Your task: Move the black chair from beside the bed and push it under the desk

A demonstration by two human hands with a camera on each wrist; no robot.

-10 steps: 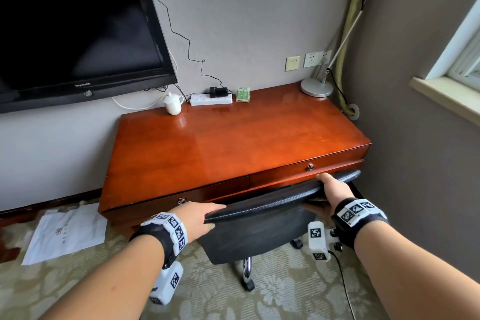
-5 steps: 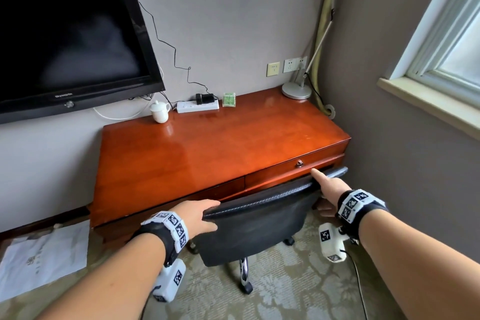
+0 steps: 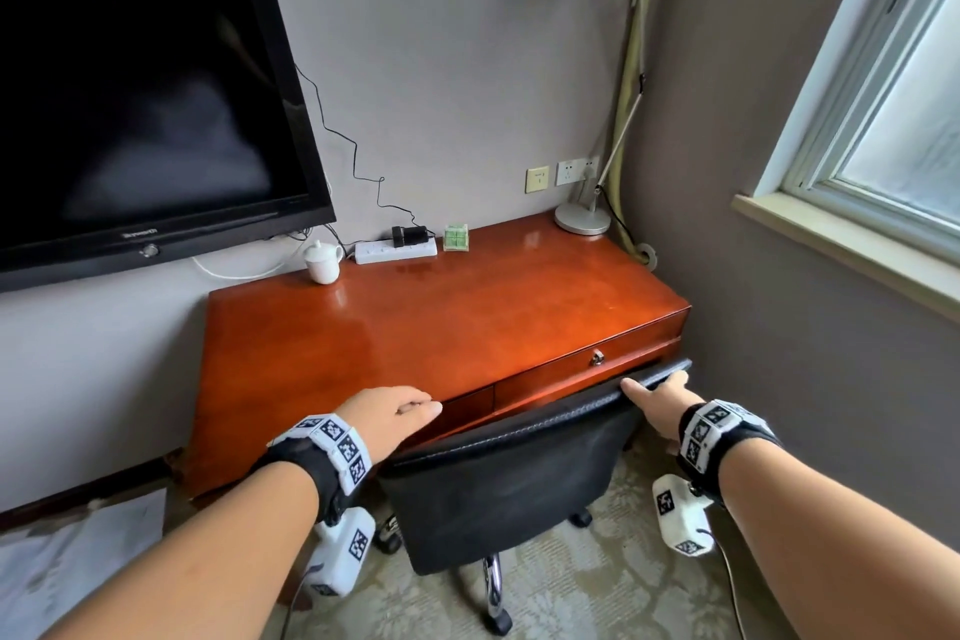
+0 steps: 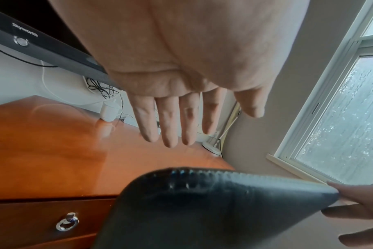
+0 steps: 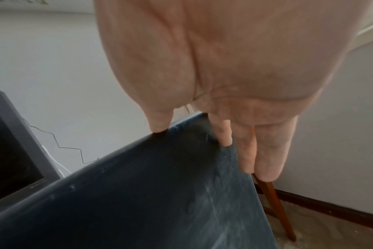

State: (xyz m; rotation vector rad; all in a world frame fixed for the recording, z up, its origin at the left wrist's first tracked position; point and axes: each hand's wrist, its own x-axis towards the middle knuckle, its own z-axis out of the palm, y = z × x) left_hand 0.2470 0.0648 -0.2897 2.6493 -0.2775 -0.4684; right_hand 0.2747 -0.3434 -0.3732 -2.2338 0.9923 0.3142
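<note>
Fingers [image 5: 266,151] of right hand [image 3: 657,405]: straight, resting on black chair [image 3: 514,489] backrest corner, lower right. Left hand [image 3: 387,418]: lifted off, fingers spread, lower centre; gripped backrest half a second ago. Chair: castored, rolls easily, padded rim firm; hold top edge. Seat tucked under desk [image 3: 441,322], centre frame.

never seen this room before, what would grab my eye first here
The glossy red-brown desk fills the middle of the head view, with the black chair backrest tucked against its front edge. The right hand touches the backrest's top right corner, while the left hand hovers open above the left corner, fingers straight. A big dark TV hangs on the wall at upper left.
</note>
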